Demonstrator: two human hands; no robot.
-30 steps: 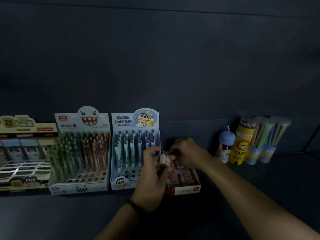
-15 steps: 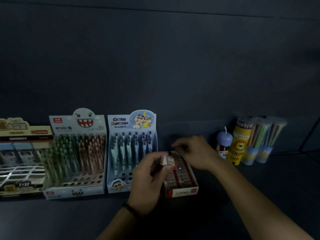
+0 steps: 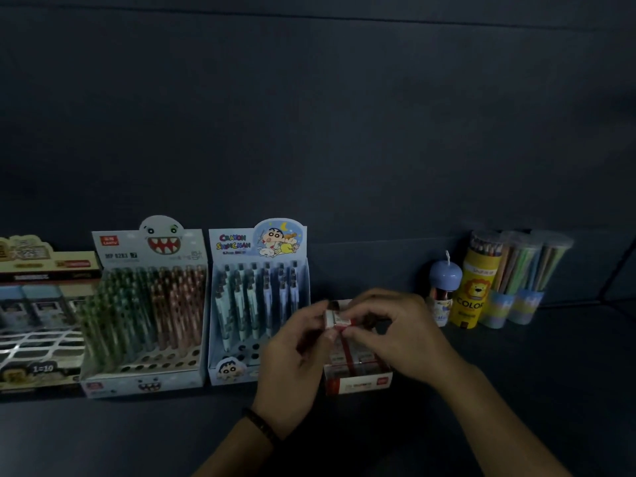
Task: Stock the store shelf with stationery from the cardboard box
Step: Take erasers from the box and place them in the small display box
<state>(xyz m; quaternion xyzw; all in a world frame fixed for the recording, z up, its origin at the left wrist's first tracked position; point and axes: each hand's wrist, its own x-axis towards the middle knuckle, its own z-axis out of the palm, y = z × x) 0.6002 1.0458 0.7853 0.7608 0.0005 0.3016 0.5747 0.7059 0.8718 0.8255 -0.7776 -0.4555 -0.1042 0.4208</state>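
Observation:
A small white and red eraser point(image 3: 336, 319) is pinched between my two hands above a red and white eraser box point(image 3: 358, 381) that stands on the dark shelf point(image 3: 516, 390). My left hand point(image 3: 292, 366) grips the eraser from the left with thumb and fingers. From the right, my right hand point(image 3: 395, 333) pinches its other end with curled fingertips. Several more erasers lie in rows in the box, partly hidden by my hands. The cardboard box is out of view.
Left of the eraser box stand a Crayon Shinchan pen display point(image 3: 258, 304), a monster-face pen display point(image 3: 148, 311) and a beige display box point(image 3: 38, 318). To the right are a blue-capped tube point(image 3: 444, 290), a yellow lion pencil tube point(image 3: 473, 290) and clear pencil tubes point(image 3: 523, 277).
My right hand has come back from the far end of the eraser box and now pinches the eraser that my left hand held. The left hand has barely moved.

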